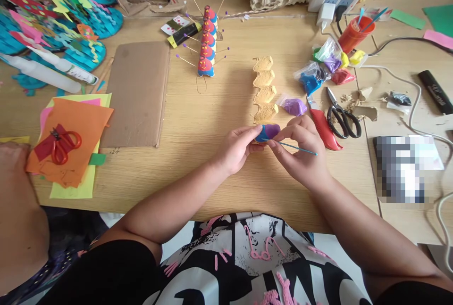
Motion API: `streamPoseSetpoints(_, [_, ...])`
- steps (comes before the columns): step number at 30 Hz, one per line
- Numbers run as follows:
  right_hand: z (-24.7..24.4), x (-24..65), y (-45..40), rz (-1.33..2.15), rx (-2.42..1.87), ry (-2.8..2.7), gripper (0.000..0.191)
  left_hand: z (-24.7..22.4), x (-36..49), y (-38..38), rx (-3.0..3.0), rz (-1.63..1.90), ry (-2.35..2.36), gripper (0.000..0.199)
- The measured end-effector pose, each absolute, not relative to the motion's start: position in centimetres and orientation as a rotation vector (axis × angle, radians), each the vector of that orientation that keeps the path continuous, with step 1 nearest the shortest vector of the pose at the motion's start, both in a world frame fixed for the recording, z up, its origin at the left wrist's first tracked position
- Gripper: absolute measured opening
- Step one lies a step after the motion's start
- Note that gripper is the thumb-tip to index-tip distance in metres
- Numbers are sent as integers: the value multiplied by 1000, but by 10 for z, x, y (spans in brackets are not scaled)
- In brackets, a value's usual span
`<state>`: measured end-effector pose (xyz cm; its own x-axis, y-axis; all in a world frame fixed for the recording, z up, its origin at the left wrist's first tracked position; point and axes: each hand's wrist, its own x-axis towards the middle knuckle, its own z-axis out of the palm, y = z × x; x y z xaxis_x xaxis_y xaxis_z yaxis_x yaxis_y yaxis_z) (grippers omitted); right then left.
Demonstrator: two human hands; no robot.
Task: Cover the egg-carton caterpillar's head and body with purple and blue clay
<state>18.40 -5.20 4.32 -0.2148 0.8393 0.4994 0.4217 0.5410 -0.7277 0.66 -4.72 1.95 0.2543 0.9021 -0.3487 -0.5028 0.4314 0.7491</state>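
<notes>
My left hand (238,148) grips the left side of an egg-carton piece (269,132) covered in blue and purple clay. My right hand (300,150) pinches a thin blue stick (297,147), its tip against the piece's near edge. Just beyond my hands lies a yellowish egg-carton strip (265,93), with a bag of purple clay (294,106) to its right. Farther back on the left stands a row of red and blue decorated carton cups (207,43), with purple-headed pins sticking out of both sides.
Black-handled scissors (342,115) and a red-covered tool (324,128) lie right of my right hand. Brown cardboard (136,93) and orange paper (76,130) with red scissors (62,147) are on the left. An orange cup (355,34) stands back right. Another person's arm (21,215) rests at far left.
</notes>
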Motion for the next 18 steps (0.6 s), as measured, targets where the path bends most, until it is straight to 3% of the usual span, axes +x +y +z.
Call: streamPoseSetpoints(18, [40,179,-52,563,-1049,-1811,22,20,10,-49,587,1005,890,31])
